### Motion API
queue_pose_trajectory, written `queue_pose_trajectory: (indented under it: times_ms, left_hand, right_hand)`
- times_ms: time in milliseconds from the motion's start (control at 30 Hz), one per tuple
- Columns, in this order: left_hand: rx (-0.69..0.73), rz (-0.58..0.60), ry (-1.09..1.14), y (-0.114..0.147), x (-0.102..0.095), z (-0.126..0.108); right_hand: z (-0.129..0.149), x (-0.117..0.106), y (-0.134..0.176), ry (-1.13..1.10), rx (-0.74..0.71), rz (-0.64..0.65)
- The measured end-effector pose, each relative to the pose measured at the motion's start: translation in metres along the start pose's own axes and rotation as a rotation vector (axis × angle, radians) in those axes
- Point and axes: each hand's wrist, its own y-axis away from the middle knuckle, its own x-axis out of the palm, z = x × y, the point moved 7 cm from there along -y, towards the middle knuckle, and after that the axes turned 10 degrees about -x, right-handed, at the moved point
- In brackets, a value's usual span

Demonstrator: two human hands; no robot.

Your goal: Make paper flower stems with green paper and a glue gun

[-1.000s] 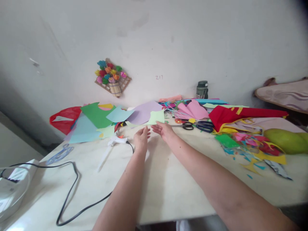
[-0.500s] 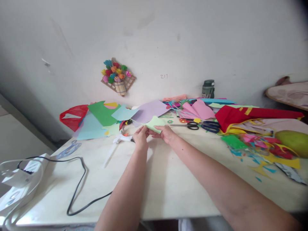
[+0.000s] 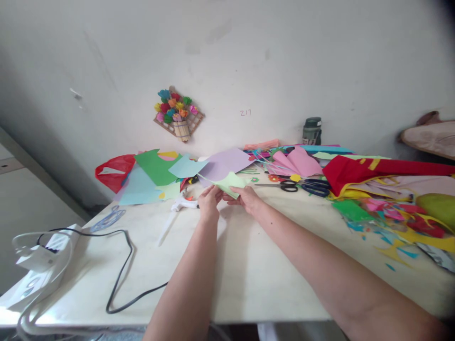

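A pale green sheet of paper [image 3: 230, 182], partly rolled or folded, is held above the table between both hands. My left hand [image 3: 209, 198] pinches its left end. On its lower right edge, my right hand [image 3: 245, 198] grips the sheet with thumb above and fingers beneath. Just left of my left hand lies a white glue gun [image 3: 181, 204] with a glue stick [image 3: 166, 228] reaching from it. Behind the held sheet are a lilac sheet [image 3: 227, 163] and a light blue sheet [image 3: 187, 166].
Scissors [image 3: 287, 187] lie to the right, near pink paper [image 3: 302, 163] and a red cloth [image 3: 350, 173]. Colourful scraps [image 3: 394, 213] cover the right side. At left, a power strip [image 3: 42, 270] and black cable [image 3: 119, 279] rest on the table. A bottle [image 3: 312, 131] stands by the wall.
The view has shifted slightly, so the scene sits a little further right. Both hands keep their hold on the pale green paper, with only a slight change in its angle.
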Motion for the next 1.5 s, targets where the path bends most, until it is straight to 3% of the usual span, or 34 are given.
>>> queue_pose_trajectory:
  times_ms: [133, 300, 433, 500, 600, 700, 900, 1067, 1267, 1400, 1500]
  left_hand:
    - [0.014, -0.056, 0.001, -0.003, -0.008, -0.005]
    - [0.046, -0.178, -0.018, -0.009, -0.025, -0.026]
    - [0.094, -0.276, -0.065, -0.016, -0.044, -0.066]
    - [0.131, -0.329, -0.074, -0.018, -0.057, -0.088]
    - [0.160, -0.377, -0.110, -0.017, -0.077, -0.109]
    - [0.135, -0.437, -0.133, -0.015, -0.096, -0.114]
    - [0.159, -0.551, -0.152, -0.015, -0.127, -0.127]
    - [0.271, -0.611, -0.125, -0.007, -0.144, -0.153]
    - [0.391, -0.662, -0.003, 0.007, -0.167, -0.180]
    - [0.381, -0.636, 0.058, 0.002, -0.173, -0.179]
    - [0.321, -0.545, 0.062, -0.006, -0.162, -0.164]
  right_hand:
    - [0.002, 0.003, 0.000, 0.012, -0.002, 0.056]
    - [0.006, 0.016, 0.006, 0.033, -0.016, 0.240]
    - [0.005, 0.018, 0.008, 0.316, -0.061, 0.201]
    - [0.007, 0.022, 0.007, 0.546, -0.156, 0.171]
    - [0.011, 0.045, 0.007, 0.912, -0.419, 0.204]
    - [0.003, 0.081, 0.009, 1.215, -0.582, 0.341]
    - [-0.028, 0.141, 0.000, 1.623, -0.517, 0.497]
    - [-0.053, 0.166, -0.013, 1.737, -0.460, 0.463]
    - [-0.050, 0.154, -0.021, 1.734, -0.502, 0.346]
    - [-0.025, 0.120, -0.028, 1.734, -0.476, 0.220]
    - [-0.002, 0.083, -0.031, 1.633, -0.386, 0.067]
